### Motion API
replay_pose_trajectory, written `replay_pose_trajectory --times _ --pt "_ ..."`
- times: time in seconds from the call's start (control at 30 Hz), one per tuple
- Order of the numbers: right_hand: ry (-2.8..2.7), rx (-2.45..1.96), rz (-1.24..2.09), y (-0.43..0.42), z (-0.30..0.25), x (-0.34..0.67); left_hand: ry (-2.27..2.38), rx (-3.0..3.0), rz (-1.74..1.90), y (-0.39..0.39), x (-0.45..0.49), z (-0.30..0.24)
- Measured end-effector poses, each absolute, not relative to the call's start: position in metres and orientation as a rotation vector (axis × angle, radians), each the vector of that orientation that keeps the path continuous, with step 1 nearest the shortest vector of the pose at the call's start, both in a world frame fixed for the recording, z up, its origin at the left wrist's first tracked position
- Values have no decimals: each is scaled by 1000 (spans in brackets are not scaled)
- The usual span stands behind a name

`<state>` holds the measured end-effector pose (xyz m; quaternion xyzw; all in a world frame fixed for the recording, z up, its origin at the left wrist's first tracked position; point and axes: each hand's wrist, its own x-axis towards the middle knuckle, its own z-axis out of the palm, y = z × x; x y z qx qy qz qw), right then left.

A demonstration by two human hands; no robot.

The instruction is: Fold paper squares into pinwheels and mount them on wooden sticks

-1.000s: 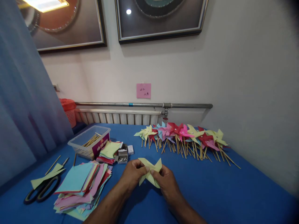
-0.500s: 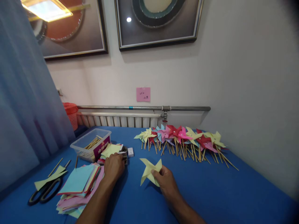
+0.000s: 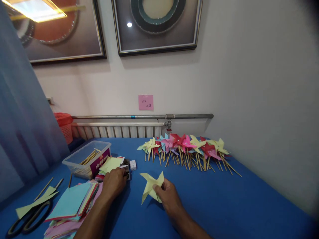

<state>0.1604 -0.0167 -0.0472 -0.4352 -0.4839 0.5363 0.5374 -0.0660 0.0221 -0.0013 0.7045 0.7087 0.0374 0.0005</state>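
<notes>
Within the right hand (image 3: pixel 169 197), yellow pinwheel (image 3: pixel 150 186), pinched; left hand (image 3: pixel 113 182) at small box (image 3: pixel 128 175), grip hidden

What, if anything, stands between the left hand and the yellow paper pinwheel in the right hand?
Only the edge of a small box, partly hidden, close beside the left hand. Past it, nothing but blue cloth shows before the paper pinwheel in the right hand.

The pale yellow paper pinwheel (image 3: pixel 149 187), with four pointed blades, is pinched in the right hand (image 3: pixel 170 196); at its ten o'clock lies the small box (image 3: pixel 128 174), partly hidden.
</notes>
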Motion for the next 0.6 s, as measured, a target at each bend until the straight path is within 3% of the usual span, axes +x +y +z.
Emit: replay_pose_trajectory --times 0.6 --pt "-1179 -1054 1247 -15 -50 162 2264 2096 1 31 -63 7"
